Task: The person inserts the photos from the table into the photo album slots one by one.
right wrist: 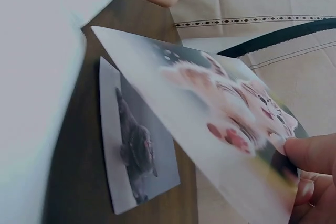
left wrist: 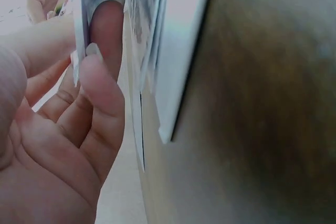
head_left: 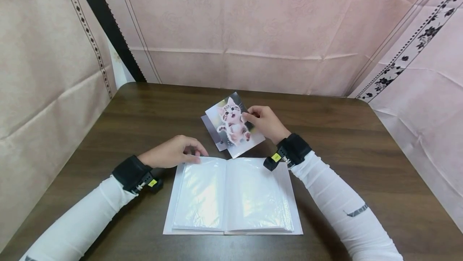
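A photo album (head_left: 244, 196) lies spread on the wooden table, its clear plastic pockets showing white behind. At the top edge of the left page, my left hand (head_left: 181, 150) pinches a plastic page (left wrist: 80, 19) between thumb and fingers, holding it slightly lifted. Just beyond the album, my right hand (head_left: 265, 123) grips a kitten photo (head_left: 233, 126) by its right edge, thumb on the picture side. The kitten photo is tilted and raised. Under it lies a second photo (right wrist: 139, 145) of a grey cat on the table, partly covered in the head view.
The brown table (head_left: 361, 164) has rounded far corners. Pale patterned cloth (head_left: 253, 23) hangs behind it and at both sides, with a black strip (head_left: 108, 23) at the back left. Each wrist wears a black band with a small camera (head_left: 155, 183).
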`<state>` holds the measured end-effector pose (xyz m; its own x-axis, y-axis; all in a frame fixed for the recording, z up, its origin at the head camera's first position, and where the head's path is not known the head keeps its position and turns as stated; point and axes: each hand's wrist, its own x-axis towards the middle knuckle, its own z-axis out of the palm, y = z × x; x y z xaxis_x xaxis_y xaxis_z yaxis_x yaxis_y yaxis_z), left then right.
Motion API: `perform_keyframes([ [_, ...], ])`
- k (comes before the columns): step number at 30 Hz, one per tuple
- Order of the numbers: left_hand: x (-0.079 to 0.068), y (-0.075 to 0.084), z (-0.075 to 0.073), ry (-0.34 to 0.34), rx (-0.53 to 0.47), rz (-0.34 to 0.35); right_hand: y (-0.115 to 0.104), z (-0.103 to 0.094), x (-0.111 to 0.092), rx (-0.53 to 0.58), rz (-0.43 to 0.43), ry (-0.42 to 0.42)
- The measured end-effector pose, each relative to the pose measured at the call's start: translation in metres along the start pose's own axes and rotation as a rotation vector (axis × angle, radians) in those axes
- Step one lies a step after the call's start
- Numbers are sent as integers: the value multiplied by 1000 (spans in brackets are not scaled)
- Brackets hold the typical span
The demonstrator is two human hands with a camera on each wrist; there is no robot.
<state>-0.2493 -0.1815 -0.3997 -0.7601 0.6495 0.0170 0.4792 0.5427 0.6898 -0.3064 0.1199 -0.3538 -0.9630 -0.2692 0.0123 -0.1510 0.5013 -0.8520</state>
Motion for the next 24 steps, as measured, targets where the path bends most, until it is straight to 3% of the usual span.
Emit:
perform_keyframes([
  [12,2,0,3,30,-24,-54,8,9,-3,38,40,-13],
  [24,3,-2,3,-10,-32,14,5,13,-5,40,42,-31],
])
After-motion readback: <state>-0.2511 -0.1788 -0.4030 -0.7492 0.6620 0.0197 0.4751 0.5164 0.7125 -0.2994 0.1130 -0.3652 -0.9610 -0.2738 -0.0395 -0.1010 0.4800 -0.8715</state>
